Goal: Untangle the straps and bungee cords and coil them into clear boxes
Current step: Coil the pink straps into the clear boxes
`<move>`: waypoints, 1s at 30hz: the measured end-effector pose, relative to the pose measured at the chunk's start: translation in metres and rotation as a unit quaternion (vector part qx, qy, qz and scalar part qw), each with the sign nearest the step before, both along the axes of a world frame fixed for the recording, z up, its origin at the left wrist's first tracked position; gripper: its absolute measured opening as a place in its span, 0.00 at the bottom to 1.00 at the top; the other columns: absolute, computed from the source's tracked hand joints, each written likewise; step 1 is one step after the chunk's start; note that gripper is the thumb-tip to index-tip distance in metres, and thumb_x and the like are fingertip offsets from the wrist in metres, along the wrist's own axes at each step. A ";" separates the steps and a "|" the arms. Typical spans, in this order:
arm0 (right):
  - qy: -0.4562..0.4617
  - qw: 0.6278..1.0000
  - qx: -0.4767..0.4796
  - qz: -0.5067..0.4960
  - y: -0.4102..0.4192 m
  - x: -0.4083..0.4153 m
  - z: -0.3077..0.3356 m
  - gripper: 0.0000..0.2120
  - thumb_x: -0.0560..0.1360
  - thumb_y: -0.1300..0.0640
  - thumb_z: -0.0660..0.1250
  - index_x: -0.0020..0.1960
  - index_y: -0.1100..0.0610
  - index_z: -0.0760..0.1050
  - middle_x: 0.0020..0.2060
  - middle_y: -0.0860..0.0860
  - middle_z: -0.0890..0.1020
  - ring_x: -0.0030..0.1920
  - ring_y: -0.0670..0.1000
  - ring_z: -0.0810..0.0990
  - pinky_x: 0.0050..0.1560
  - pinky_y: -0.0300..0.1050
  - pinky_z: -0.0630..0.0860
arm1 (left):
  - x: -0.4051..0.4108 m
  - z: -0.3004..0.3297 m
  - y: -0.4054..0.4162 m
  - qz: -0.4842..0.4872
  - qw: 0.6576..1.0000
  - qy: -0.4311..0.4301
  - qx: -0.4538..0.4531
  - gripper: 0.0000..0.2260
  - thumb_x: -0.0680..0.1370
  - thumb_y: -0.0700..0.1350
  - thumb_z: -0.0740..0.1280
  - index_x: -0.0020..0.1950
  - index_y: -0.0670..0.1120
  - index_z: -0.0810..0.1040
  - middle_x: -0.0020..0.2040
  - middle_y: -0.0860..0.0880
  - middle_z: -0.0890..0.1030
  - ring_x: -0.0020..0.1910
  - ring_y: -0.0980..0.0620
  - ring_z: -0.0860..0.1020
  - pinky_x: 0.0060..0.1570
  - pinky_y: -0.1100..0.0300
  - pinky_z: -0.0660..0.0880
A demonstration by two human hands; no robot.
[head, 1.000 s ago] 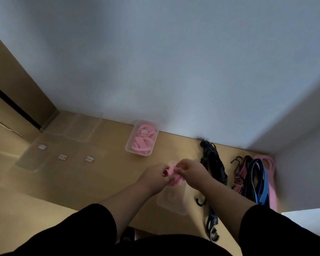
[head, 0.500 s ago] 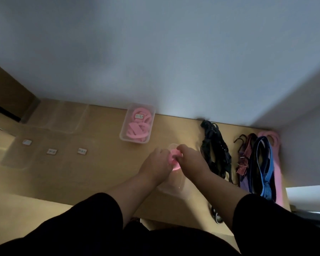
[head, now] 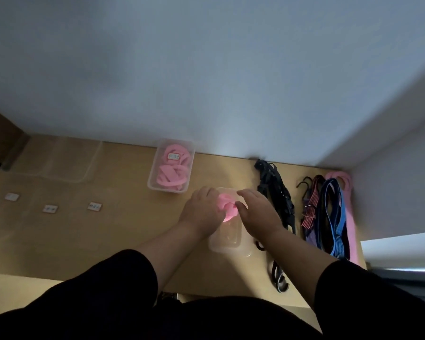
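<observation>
A pale wall [head: 206,69] fills the view beyond both hands, and a wooden table [head: 113,231] runs under them. Black sleeves [head: 103,298] cover the person's upper arms, nearest the camera.

To the right of the right hand lies a long pink strap [head: 349,217] against the side wall, with a blue strap [head: 339,222] just beside it on the hand's side, then a red striped bungee cord [head: 310,207] with dark hooks. Between that bundle and the right hand lies a black strap [head: 277,190], stretched from the wall toward the table's near edge and passing behind the right forearm.

Far to the left of the left hand lie flat clear lids [head: 59,165] (hard to make out against the wood) and three small white labels [head: 94,206].

Just beyond the left hand, against the wall, stands a clear box [head: 155,177] full of coiled pink straps [head: 173,173]. A second clear box [head: 231,244] sits directly under and between the two hands; its near half shows bare.

The left hand [head: 201,212] and the right hand [head: 257,212] meet over the far end of this box, both pressing down on a coiled pink strap [head: 227,204] inside it. The left hand's fingers curl over the coil's left side; the right hand's fingers reach forward, fairly straight, with the thumb touching the coil's right side. Whether either hand truly grips the coil I cannot tell.
</observation>
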State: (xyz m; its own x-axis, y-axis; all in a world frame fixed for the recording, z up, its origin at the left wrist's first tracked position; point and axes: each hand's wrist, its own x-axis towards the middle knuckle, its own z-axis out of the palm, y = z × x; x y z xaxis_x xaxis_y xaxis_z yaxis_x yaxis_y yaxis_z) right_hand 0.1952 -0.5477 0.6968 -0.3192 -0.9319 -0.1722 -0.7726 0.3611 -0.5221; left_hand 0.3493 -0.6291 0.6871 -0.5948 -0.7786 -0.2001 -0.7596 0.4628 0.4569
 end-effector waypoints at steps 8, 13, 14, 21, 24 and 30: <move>0.010 1.000 0.023 0.002 0.010 -0.002 0.022 0.23 0.83 0.54 0.62 0.77 0.56 0.67 0.74 0.52 0.73 0.74 0.51 0.68 0.73 0.44 0.63 | -0.006 0.014 -0.008 -0.114 0.993 0.001 0.014 0.24 0.82 0.54 0.56 0.75 0.45 0.69 0.74 0.47 0.71 0.74 0.49 0.66 0.76 0.52 0.60; 0.011 0.999 0.030 -0.026 0.025 -0.015 0.040 0.24 0.84 0.52 0.60 0.78 0.56 0.65 0.76 0.51 0.70 0.76 0.49 0.65 0.76 0.46 0.62 | -0.025 0.031 -0.002 -0.160 0.987 0.018 0.010 0.27 0.81 0.55 0.61 0.78 0.46 0.65 0.77 0.48 0.68 0.76 0.49 0.64 0.74 0.54 0.60; 0.009 0.999 0.024 -0.038 0.033 -0.020 0.044 0.23 0.84 0.53 0.60 0.78 0.56 0.66 0.75 0.51 0.70 0.75 0.49 0.66 0.75 0.45 0.62 | -0.034 0.034 0.003 -0.177 0.984 0.020 0.003 0.27 0.81 0.55 0.62 0.78 0.46 0.65 0.77 0.48 0.68 0.76 0.49 0.64 0.74 0.54 0.60; -0.010 0.995 0.030 -0.100 0.088 -0.058 0.051 0.22 0.83 0.52 0.60 0.77 0.56 0.68 0.73 0.50 0.72 0.74 0.50 0.68 0.74 0.44 0.64 | -0.087 0.039 0.042 -0.249 0.967 0.058 -0.006 0.23 0.79 0.53 0.63 0.72 0.46 0.72 0.69 0.49 0.74 0.69 0.50 0.71 0.68 0.56 0.67; -0.004 0.991 0.041 -0.130 0.124 -0.084 0.048 0.17 0.83 0.53 0.59 0.70 0.57 0.74 0.67 0.50 0.76 0.67 0.52 0.73 0.67 0.45 0.69 | -0.120 0.036 0.069 -0.290 0.955 0.056 -0.011 0.22 0.79 0.53 0.63 0.71 0.45 0.73 0.67 0.49 0.75 0.67 0.50 0.71 0.67 0.56 0.70; -0.007 0.974 0.074 -0.216 0.193 -0.132 0.040 0.10 0.79 0.54 0.60 0.56 0.52 0.78 0.53 0.48 0.79 0.55 0.53 0.78 0.53 0.46 0.74 | -0.177 0.027 0.125 -0.363 0.931 0.032 0.009 0.22 0.79 0.50 0.62 0.72 0.44 0.72 0.67 0.48 0.74 0.68 0.48 0.70 0.68 0.53 0.70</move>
